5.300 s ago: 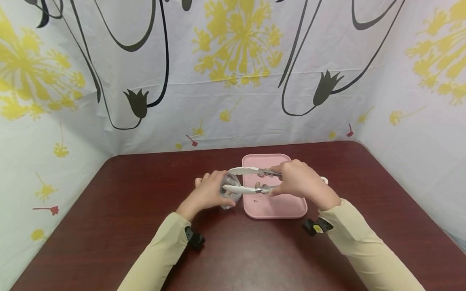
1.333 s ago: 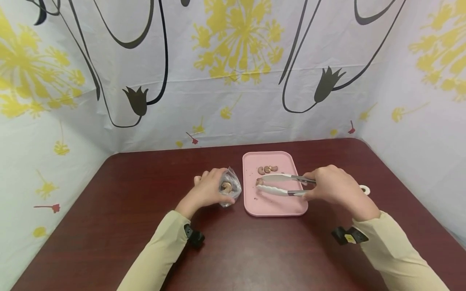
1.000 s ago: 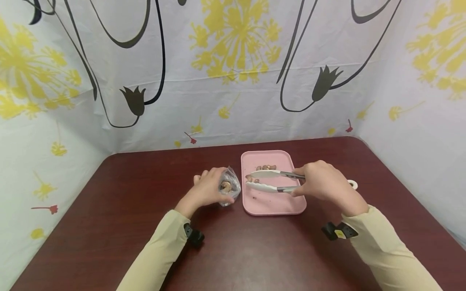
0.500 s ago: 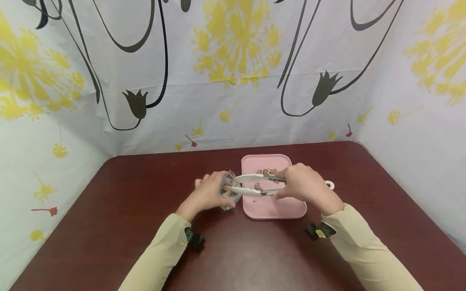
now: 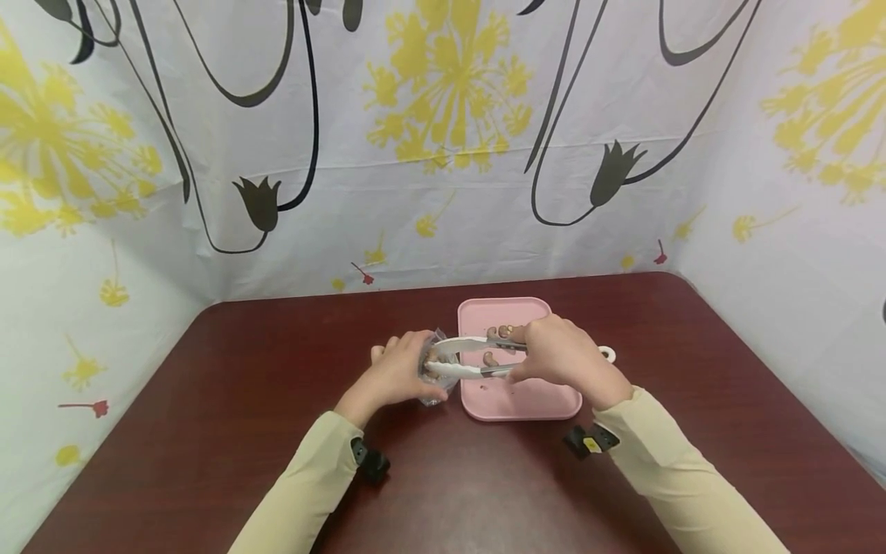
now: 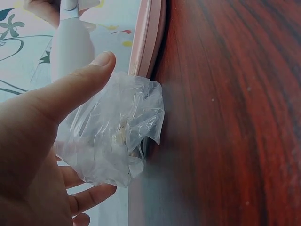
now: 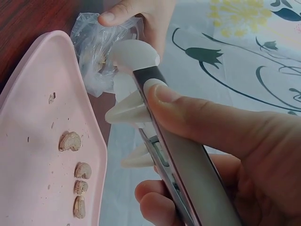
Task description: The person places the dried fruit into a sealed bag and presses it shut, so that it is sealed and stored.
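My left hand holds a small clear plastic bag upright on the table, thumb on one side and fingers on the other. Pale pieces show dimly through its crinkled film. With my right hand I grip tongs with white tips and metal handles. Both tips reach into the bag's mouth, slightly apart; what lies between them is hidden. Several curved brown pieces resembling cashew nuts lie on a pink tray, under and behind the tongs.
The tray stands right beside the bag on a dark red-brown table. Small dark crumbs are scattered over the tray. A white patterned cloth hangs behind the table and at both sides.
The tongs picked a nut off the tray, carried it left to the bag, and their tips have now sunk into its mouth. My left hand has stayed in place around the bag.
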Available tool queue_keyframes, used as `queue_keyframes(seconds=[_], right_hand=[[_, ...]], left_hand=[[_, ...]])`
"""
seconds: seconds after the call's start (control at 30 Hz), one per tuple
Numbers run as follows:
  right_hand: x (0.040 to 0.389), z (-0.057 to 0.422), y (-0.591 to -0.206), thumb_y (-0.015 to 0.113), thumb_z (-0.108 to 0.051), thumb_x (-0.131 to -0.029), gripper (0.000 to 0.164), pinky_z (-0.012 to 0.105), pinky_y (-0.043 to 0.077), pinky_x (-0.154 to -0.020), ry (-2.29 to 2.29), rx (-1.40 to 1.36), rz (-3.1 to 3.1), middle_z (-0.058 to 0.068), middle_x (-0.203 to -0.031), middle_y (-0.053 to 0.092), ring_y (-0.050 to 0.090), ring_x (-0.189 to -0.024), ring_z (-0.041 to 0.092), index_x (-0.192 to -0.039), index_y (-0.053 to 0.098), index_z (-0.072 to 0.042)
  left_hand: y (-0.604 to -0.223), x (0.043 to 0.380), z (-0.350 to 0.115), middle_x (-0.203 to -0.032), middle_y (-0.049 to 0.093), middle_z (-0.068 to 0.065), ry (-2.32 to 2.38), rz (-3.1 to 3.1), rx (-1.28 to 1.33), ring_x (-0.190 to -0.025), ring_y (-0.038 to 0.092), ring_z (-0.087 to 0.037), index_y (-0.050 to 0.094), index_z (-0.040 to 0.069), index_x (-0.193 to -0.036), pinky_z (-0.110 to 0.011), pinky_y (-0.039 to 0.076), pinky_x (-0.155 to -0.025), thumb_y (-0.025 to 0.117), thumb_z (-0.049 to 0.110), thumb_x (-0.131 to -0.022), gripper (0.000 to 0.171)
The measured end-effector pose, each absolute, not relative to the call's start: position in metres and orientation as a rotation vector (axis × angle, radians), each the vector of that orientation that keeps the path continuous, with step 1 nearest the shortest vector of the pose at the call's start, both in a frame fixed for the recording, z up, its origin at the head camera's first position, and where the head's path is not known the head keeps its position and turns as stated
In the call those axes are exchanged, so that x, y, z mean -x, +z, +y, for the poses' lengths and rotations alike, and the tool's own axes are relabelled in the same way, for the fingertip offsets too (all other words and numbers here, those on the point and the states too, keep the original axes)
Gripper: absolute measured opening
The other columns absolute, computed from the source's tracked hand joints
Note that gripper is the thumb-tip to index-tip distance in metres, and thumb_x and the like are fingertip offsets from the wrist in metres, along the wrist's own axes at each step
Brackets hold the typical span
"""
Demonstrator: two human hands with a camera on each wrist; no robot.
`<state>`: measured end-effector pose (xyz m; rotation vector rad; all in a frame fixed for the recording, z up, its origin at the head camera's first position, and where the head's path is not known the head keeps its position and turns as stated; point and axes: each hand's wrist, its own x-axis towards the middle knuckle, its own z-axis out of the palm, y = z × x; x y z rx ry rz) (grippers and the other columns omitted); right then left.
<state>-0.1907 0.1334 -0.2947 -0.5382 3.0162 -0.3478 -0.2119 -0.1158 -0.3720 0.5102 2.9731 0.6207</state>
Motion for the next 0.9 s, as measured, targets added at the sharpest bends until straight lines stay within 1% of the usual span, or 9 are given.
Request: queue_keyframes(seconds=[0.17,0.3,0.4,0.53,0.6,0.73,0.8,0.9], right_hand=[[0.19,0.133,-0.295,0.085,-0.036,-0.062,0.06,0.033,0.041,-0.057,-0.375,0.531,3.003,-0.006,-0.068,0.063,0.052,-0.065,0.018,-0.119,0.069,-0.028],[0.19,0.134,-0.295,0.086,-0.037,-0.062,0.053,0.032,0.04,-0.056,-0.374,0.51,2.996,-0.006,-0.066,0.061,0.052,-0.064,0.018,-0.111,0.073,-0.023],[0.19,0.135,-0.295,0.086,-0.038,-0.061,0.051,0.032,0.039,-0.055,-0.363,0.519,2.992,-0.005,-0.063,0.058,0.05,-0.063,0.018,-0.108,0.074,-0.021],[0.188,0.139,-0.295,0.086,-0.04,-0.061,0.061,0.031,0.036,-0.054,-0.358,0.522,2.992,-0.005,-0.059,0.053,0.046,-0.06,0.017,-0.117,0.071,-0.021],[0.187,0.142,-0.295,0.086,-0.04,-0.062,0.057,0.03,0.035,-0.052,-0.36,0.516,2.991,-0.004,-0.057,0.049,0.044,-0.059,0.017,-0.114,0.072,-0.021],[0.186,0.149,-0.293,0.085,-0.038,-0.063,0.042,0.03,0.034,-0.051,-0.367,0.524,2.994,-0.005,-0.056,0.045,0.044,-0.059,0.016,-0.101,0.074,-0.023],[0.186,0.153,-0.293,0.085,-0.038,-0.063,0.04,0.03,0.035,-0.052,-0.366,0.532,2.998,-0.005,-0.057,0.048,0.045,-0.061,0.017,-0.099,0.074,-0.024],[0.187,0.158,-0.292,0.085,-0.038,-0.063,0.042,0.031,0.038,-0.055,-0.367,0.535,3.003,-0.006,-0.06,0.053,0.049,-0.065,0.017,-0.101,0.074,-0.025]], left_hand=[[-0.372,0.212,-0.116,-0.133,0.052,-0.002,0.612,2.983,-0.522,-0.106,0.046,-0.023,0.042,0.016,-0.141,-0.042,0.027,-0.079,0.086,0.052,-0.06,0.098],[-0.371,0.212,-0.116,-0.134,0.052,-0.003,0.62,2.982,-0.524,-0.106,0.045,-0.023,0.042,0.015,-0.141,-0.042,0.026,-0.079,0.086,0.051,-0.061,0.098],[-0.372,0.212,-0.117,-0.134,0.052,-0.003,0.619,2.979,-0.519,-0.106,0.045,-0.023,0.042,0.016,-0.141,-0.042,0.026,-0.079,0.086,0.051,-0.061,0.098],[-0.371,0.213,-0.117,-0.133,0.052,-0.003,0.605,2.989,-0.525,-0.104,0.045,-0.023,0.041,0.016,-0.141,-0.042,0.026,-0.079,0.086,0.051,-0.06,0.099],[-0.371,0.213,-0.117,-0.133,0.053,-0.003,0.599,2.998,-0.528,-0.105,0.046,-0.023,0.042,0.016,-0.141,-0.041,0.027,-0.079,0.086,0.051,-0.06,0.099],[-0.372,0.213,-0.117,-0.133,0.053,-0.003,0.588,3.006,-0.526,-0.107,0.046,-0.024,0.042,0.016,-0.141,-0.041,0.027,-0.079,0.087,0.051,-0.059,0.1],[-0.372,0.213,-0.117,-0.133,0.053,-0.004,0.583,3.008,-0.524,-0.108,0.047,-0.025,0.042,0.016,-0.141,-0.041,0.027,-0.079,0.087,0.051,-0.059,0.1],[-0.373,0.212,-0.117,-0.133,0.053,-0.005,0.581,3.009,-0.523,-0.108,0.046,-0.025,0.042,0.015,-0.141,-0.042,0.027,-0.08,0.087,0.05,-0.059,0.1]])
